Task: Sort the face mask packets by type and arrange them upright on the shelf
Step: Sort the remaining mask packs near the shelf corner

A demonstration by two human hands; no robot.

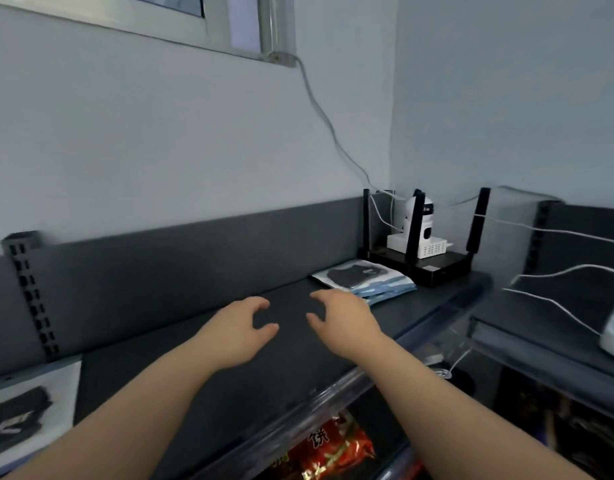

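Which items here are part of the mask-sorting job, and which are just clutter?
Job:
- stack of mask packets, lying flat beside the router
- mask packet at the shelf's left end, flat
- dark shelf
- left hand and right hand, both empty

Clutter:
- router
- white camera
- cables
- red snack bag below

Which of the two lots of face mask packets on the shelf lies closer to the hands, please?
The stack of packets beside the black router, just beyond the right hand; the other packet lies far off at the shelf's left end.

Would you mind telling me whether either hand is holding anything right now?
Nothing is held: the left hand and right hand hover open above the shelf.
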